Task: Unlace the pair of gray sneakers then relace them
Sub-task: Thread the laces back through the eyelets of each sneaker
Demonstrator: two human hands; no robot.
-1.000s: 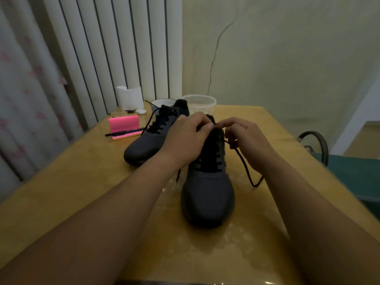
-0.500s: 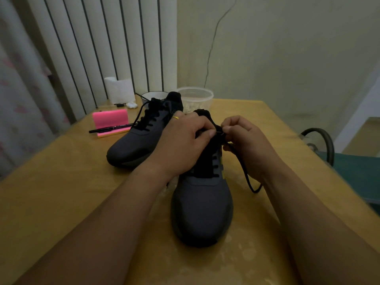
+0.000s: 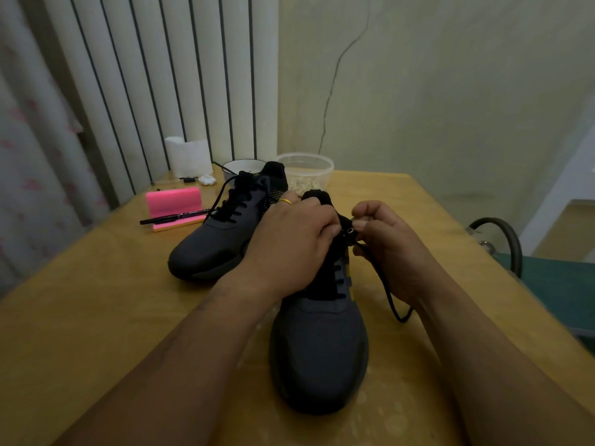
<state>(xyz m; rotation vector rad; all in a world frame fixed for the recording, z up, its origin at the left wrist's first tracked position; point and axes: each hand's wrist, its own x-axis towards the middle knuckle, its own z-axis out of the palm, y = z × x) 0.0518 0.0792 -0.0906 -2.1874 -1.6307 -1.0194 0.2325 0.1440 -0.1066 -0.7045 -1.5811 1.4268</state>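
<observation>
Left hand (image 3: 289, 249) gripping near sneaker (image 3: 318, 349) at its top eyelets, curled fingers of right hand (image 3: 391, 252) pinching black lace (image 3: 390, 299) just beside them.

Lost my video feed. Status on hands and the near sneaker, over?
Left hand grips near sneaker at collar. Right hand pinching black lace by top eyelet. Nothing in the way.

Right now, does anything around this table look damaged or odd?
Yes. A thin dark crack runs down the wall behind the clear container. The table looks blotchy around the near sneaker, as if wet or worn. The loose lace is simply pinched by the right hand while the left hand holds that sneaker.
</observation>
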